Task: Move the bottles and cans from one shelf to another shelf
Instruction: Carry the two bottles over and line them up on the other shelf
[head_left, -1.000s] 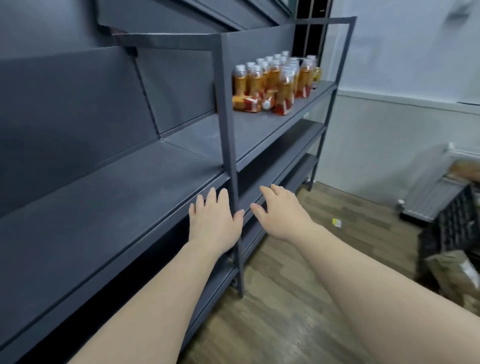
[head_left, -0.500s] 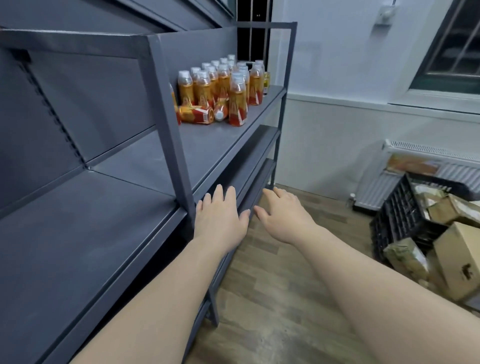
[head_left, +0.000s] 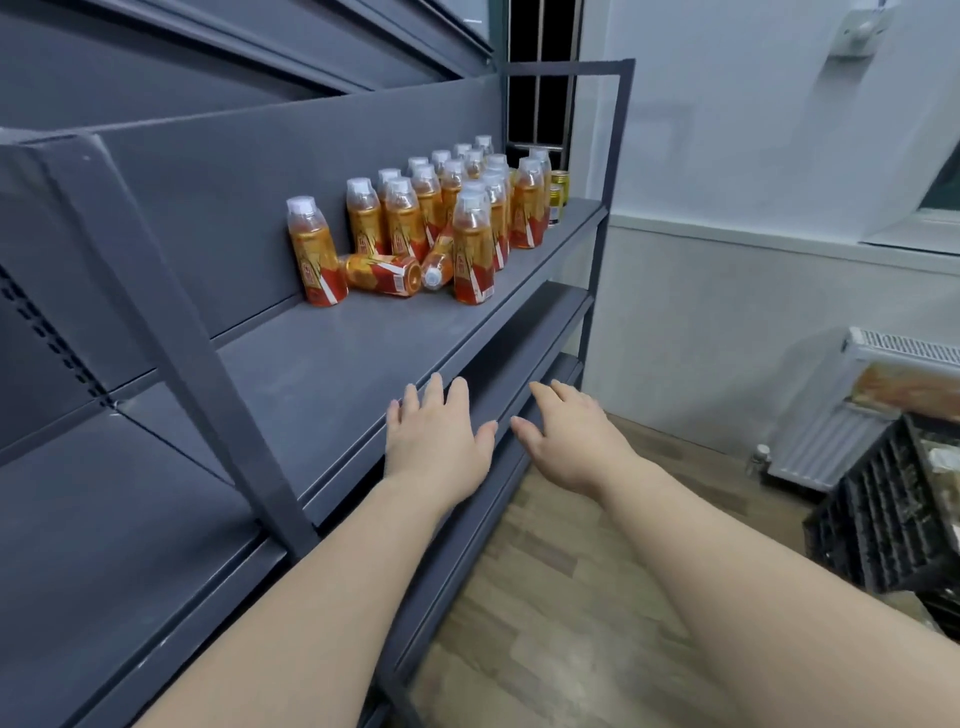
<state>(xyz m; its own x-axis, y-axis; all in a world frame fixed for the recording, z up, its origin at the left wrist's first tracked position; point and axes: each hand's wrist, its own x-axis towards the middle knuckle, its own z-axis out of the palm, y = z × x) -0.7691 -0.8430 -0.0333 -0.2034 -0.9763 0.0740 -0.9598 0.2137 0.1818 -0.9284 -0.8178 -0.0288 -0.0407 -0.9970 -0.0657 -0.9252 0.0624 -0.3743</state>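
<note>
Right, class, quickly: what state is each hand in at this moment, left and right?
Left hand: open, fingers straight, holding nothing.
Right hand: open, fingers relaxed, holding nothing.

this looks like a small shop or its stockroom. long grey metal shelving (head_left: 337, 364) of the retail kind runs along the left side, with flat tiers, a back panel (head_left: 234, 197) and a slotted upright strip (head_left: 47, 332). on one tier stand many identical bottles (head_left: 470, 244) of amber drink with white caps and orange-red labels, grouped in rows like stock, two lying on their sides, with gold cans (head_left: 559, 187) at the far end. a black plastic crate (head_left: 872, 519) sits on the wood-look floor (head_left: 545, 623) near a white radiator (head_left: 821, 441). a barred window (head_left: 543, 78) shows behind the shelving.
</note>
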